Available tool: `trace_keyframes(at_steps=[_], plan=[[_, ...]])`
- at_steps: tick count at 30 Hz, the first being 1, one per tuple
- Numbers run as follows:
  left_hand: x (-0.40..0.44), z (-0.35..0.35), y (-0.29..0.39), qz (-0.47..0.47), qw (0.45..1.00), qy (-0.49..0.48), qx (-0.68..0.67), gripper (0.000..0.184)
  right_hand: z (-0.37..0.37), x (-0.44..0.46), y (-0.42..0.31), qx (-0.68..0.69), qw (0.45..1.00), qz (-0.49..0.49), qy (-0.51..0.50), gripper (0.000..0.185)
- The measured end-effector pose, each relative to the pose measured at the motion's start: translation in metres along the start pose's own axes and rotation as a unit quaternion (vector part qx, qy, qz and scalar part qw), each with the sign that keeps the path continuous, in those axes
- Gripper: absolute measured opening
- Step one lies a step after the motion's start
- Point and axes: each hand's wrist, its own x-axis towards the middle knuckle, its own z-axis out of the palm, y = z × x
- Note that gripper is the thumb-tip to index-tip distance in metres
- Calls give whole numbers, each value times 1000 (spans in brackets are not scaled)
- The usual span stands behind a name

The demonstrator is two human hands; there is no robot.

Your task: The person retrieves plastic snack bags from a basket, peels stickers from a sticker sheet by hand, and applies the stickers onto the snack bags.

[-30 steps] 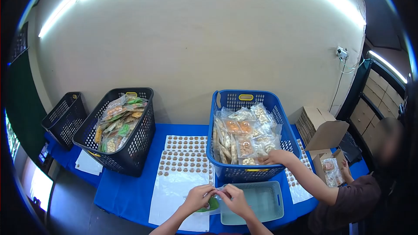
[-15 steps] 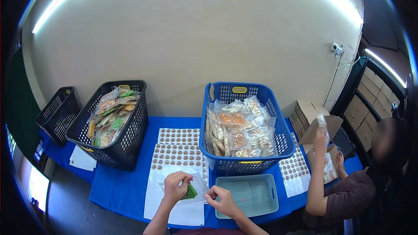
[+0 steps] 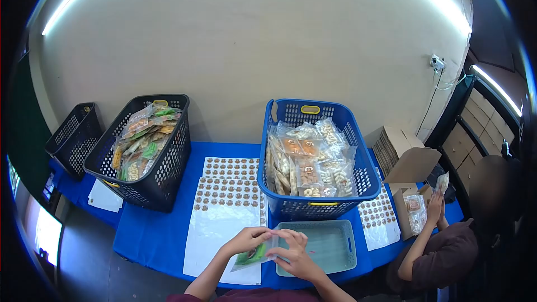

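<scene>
L hand [image 3: 249, 240] & R hand [image 3: 296, 255] both grip 1 green-filled clear pkt [image 3: 250, 256], held nr bench's [image 3: 146, 232] front edge, over white sheet's [image 3: 215, 246] R side, just L of tray [image 3: 330, 246]. Blue basket [image 3: 285, 210] stands behind tray, twd bench's back edge.

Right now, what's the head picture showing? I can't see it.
The left hand and right hand hold a clear bag with green inside, above a blue table. Behind are baskets of packets; at right, another person holds a packet.
</scene>
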Motion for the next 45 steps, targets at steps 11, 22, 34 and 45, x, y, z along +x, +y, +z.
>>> trace_keyframes(at_steps=[11, 22, 34, 45], plan=[[-22, 23, 34, 178, 972, 37, 151, 17, 9, -8, 21, 70, 986, 81, 126, 7], [-33, 18, 53, 278, 864, 337, 252, 11, 9, 5, 4, 252, 958, 107, 87, 9], [-42, -10, 59, 321, 788, 430, 303, 12, 12, -16, 18, 262, 959, 107, 30, 9], [-41, 6, 69, 386, 816, 268, -338, 22, 50, -48, 27, 736, 586, 315, -126, 32]])
